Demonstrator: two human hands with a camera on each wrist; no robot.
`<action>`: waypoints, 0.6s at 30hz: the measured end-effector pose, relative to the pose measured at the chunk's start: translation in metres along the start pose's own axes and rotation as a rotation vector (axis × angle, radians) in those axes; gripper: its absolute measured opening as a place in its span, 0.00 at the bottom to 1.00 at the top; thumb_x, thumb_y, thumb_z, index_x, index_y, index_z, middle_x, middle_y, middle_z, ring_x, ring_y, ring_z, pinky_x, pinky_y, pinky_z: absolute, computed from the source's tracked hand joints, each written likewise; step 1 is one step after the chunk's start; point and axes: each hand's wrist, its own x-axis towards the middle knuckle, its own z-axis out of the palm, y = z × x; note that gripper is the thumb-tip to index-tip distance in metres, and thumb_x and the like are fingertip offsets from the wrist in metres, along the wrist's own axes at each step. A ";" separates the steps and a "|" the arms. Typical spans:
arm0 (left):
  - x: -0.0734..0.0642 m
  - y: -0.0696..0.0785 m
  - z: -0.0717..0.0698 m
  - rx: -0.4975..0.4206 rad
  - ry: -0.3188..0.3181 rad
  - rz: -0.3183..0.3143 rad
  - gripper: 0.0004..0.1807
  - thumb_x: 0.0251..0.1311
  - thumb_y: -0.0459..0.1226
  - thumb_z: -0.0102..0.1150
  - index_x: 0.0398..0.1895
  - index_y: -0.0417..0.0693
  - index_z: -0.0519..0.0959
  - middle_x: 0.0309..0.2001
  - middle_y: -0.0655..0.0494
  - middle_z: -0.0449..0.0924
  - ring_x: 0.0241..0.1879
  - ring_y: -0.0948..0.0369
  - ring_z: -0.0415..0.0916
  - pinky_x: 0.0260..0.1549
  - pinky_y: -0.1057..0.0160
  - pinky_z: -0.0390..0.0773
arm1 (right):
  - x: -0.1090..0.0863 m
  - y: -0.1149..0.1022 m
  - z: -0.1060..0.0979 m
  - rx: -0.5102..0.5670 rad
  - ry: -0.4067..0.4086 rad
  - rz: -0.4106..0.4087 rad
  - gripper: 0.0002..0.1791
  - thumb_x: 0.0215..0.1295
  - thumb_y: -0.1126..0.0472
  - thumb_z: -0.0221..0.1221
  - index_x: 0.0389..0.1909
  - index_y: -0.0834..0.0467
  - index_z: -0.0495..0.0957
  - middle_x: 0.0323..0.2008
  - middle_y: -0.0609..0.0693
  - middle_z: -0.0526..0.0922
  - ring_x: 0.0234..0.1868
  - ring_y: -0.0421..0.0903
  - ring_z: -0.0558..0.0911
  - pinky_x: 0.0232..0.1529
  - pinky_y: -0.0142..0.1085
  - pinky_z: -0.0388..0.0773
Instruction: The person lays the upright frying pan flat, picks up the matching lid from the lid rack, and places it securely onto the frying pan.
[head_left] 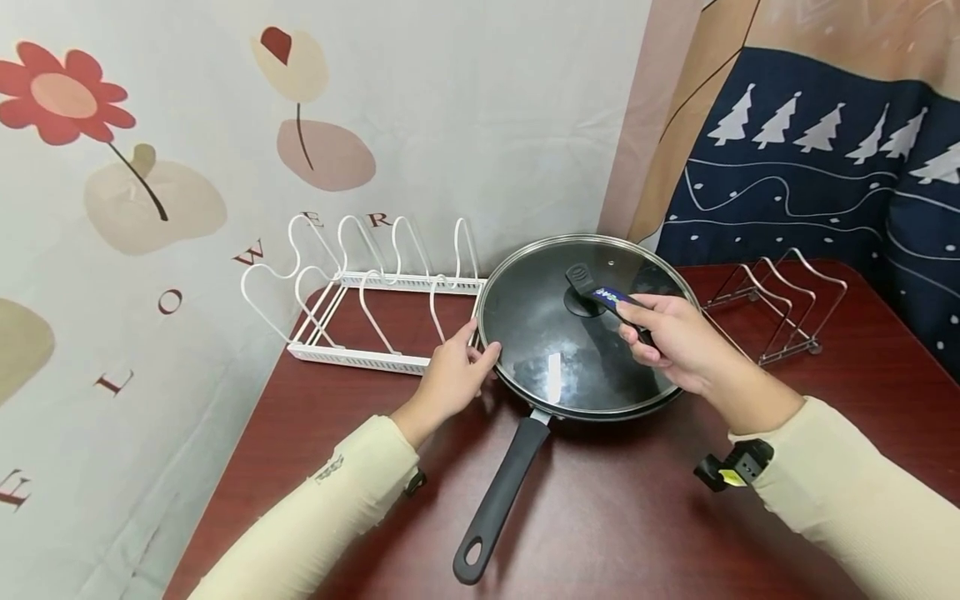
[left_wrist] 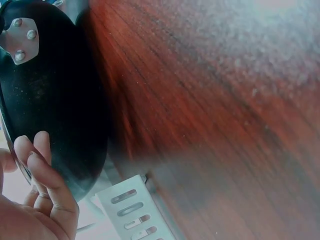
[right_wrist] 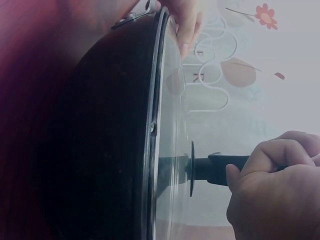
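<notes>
A deep black frying pan (left_wrist: 60, 95) with a long dark handle (head_left: 501, 502) stands on the table, covered by a round glass lid (head_left: 555, 358) with a metal rim. My right hand (head_left: 671, 340) grips the lid's black handle (head_left: 579, 277), which bears a blue label. The right wrist view shows that handle (right_wrist: 220, 167) rising from the lid's centre. At the near left edge of the pan, my left hand (head_left: 456, 371) touches the rim, its fingertips (left_wrist: 42, 142) against the outer wall. The lid appears seated on the pan.
A white wire rack (head_left: 360, 358) with tall loops stands just left of the pan. A smaller metal rack (head_left: 787, 312) is to the right. Behind the red-brown table (head_left: 630, 500) hang a light flower-printed cloth (head_left: 465, 100) and a dark blue tree-printed cloth (head_left: 795, 192).
</notes>
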 end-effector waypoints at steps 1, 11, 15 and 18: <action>0.000 0.001 0.000 -0.005 0.002 0.002 0.39 0.70 0.53 0.54 0.77 0.44 0.57 0.28 0.50 0.87 0.13 0.65 0.77 0.38 0.61 0.77 | 0.000 -0.001 0.000 -0.002 0.001 0.000 0.16 0.79 0.59 0.46 0.57 0.65 0.60 0.20 0.43 0.69 0.11 0.34 0.63 0.14 0.23 0.54; -0.001 0.001 0.002 0.000 -0.018 0.001 0.39 0.71 0.53 0.53 0.77 0.45 0.57 0.28 0.50 0.87 0.16 0.61 0.81 0.33 0.63 0.76 | -0.004 -0.004 0.001 0.008 0.011 0.044 0.15 0.79 0.58 0.47 0.57 0.63 0.60 0.19 0.43 0.70 0.11 0.34 0.63 0.14 0.22 0.57; -0.002 0.000 0.002 -0.013 -0.029 -0.001 0.38 0.71 0.52 0.53 0.78 0.47 0.56 0.29 0.50 0.88 0.18 0.59 0.82 0.32 0.63 0.75 | -0.006 -0.007 -0.001 0.009 -0.007 0.058 0.21 0.79 0.56 0.48 0.63 0.64 0.57 0.20 0.43 0.71 0.12 0.34 0.64 0.13 0.21 0.59; -0.002 0.000 0.001 -0.024 -0.039 0.001 0.38 0.71 0.52 0.53 0.78 0.48 0.55 0.29 0.50 0.88 0.18 0.59 0.82 0.31 0.64 0.74 | -0.007 -0.008 -0.003 -0.007 -0.026 0.069 0.26 0.79 0.54 0.48 0.66 0.65 0.54 0.21 0.43 0.72 0.13 0.34 0.65 0.13 0.21 0.59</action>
